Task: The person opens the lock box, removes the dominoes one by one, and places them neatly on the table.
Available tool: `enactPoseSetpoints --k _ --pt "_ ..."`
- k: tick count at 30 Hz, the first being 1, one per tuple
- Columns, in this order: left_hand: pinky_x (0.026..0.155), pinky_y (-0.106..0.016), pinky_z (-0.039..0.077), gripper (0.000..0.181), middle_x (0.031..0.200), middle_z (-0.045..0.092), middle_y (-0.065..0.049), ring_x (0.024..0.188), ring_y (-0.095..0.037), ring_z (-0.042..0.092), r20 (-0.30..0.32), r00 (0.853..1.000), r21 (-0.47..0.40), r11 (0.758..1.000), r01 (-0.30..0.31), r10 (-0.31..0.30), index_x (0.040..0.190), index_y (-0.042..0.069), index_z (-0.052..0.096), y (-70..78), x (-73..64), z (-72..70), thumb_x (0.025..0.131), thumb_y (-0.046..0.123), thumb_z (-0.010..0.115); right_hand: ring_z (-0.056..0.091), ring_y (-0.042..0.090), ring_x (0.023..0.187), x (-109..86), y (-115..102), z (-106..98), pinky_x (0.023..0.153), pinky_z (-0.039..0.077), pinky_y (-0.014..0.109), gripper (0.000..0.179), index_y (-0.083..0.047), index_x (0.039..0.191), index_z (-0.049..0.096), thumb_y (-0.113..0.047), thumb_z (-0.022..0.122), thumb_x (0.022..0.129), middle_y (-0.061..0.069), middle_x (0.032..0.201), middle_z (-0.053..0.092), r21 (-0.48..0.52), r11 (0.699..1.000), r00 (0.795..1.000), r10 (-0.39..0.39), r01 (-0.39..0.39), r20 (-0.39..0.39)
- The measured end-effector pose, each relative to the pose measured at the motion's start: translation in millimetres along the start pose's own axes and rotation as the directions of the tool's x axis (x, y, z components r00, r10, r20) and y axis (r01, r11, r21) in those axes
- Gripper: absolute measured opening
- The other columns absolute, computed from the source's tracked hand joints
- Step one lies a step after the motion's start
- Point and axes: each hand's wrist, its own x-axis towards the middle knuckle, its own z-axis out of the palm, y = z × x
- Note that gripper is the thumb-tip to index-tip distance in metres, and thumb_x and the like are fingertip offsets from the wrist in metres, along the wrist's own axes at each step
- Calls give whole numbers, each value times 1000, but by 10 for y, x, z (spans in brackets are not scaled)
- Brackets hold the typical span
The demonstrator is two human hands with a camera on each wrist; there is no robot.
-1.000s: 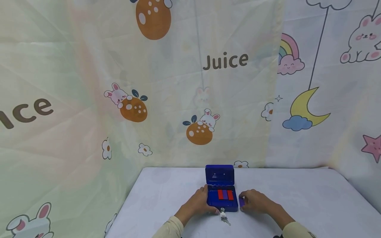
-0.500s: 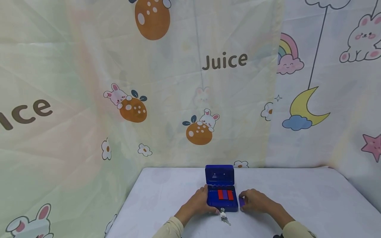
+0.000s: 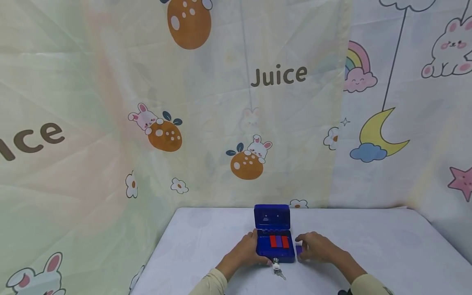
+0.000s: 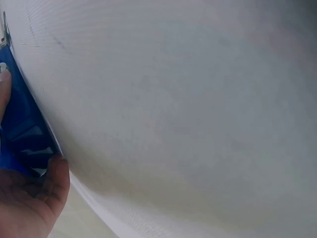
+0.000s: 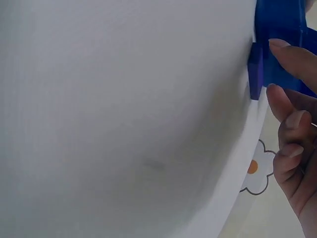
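A blue cash box (image 3: 285,259) stands on the table with its lid (image 3: 273,218) raised. Inside lie two red blocks (image 3: 273,241) with a purple block (image 3: 279,241) between them. Keys (image 3: 279,272) hang from the lock at the front. My left hand (image 3: 244,250) grips the box's left side, thumb at the front and fingers toward the back, as the left wrist view also shows. Just right of the box a loose purple block (image 5: 255,72) stands on the table. Around it, my right hand (image 3: 318,248) has thumb and fingertips spread, apart from the block in the right wrist view.
The white table (image 3: 368,246) extends to both sides of the box. Printed cloth (image 3: 206,123) hangs behind and beside it. A dark round thing (image 3: 344,292), mostly cut off, shows at the bottom edge near the right sleeve.
My right fingers have parted from the loose purple block, which stays beside the box. The left hand and the box have not moved.
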Motion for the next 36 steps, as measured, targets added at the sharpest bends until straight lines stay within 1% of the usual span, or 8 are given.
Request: enactPoseSetpoints --k 2,7,15,19,23,27,33,36 --pt "99 -45 43 122 133 50 -13 119 -25 50 0 1000 -3 1000 3 -3 149 12 20 0 -5 -5 55 67 78 49 12 64 -1 -19 -29 55 40 28 48 -8 109 67 -25 84 68 -6 68 54 -3 1000 1000 -10 10 -1" --pt "100 -46 42 121 135 48 -12 121 -26 49 8 1000 -15 1000 17 -17 149 13 20 13 -11 -19 56 66 77 49 12 66 13 -70 -73 56 41 28 45 -9 109 67 -25 83 70 -8 69 55 -7 1000 1000 0 0 -1" --pt "100 -47 42 121 136 48 -13 121 -27 49 14 1000 -26 999 27 -27 149 13 21 18 -28 -38 56 64 79 49 12 67 47 -169 -133 56 40 28 41 -9 110 68 -23 80 73 -9 70 56 3 999 999 -39 39 -17" --pt "100 -48 42 121 138 46 -12 122 -26 48 21 999 -31 999 33 -33 150 16 19 10 -33 -39 56 65 78 50 12 69 69 -237 -149 57 41 28 41 -10 110 68 -25 80 73 -10 72 56 2 999 998 -52 52 -27" --pt "99 -48 42 120 136 48 -11 120 -26 49 23 999 -30 999 29 -28 149 16 20 -5 -31 -48 56 64 78 50 13 73 107 -328 -144 62 42 30 42 -9 109 68 -27 80 73 -10 74 56 -1 997 996 -79 79 -35" --pt "100 -46 42 118 134 49 -10 119 -24 50 20 1000 -18 1000 15 -14 148 14 21 -6 -33 -48 57 64 78 50 12 75 161 -412 -124 66 46 32 42 -8 110 68 -27 80 74 -9 77 58 -6 993 992 -122 122 -42" --pt "100 -44 42 118 133 49 -11 118 -23 50 24 1000 -14 1000 -2 2 148 13 21 -5 -30 -31 58 64 78 52 11 71 246 -479 -75 65 49 31 44 -7 114 66 -27 78 77 -8 77 58 23 989 989 -144 145 -21" --pt "100 -45 43 117 132 50 -10 118 -23 50 24 1000 -19 1000 -2 3 148 15 20 2 -26 -37 58 64 78 55 12 73 274 -508 -62 68 53 35 44 -6 114 66 -26 78 77 -5 80 61 38 987 987 -158 159 -17"
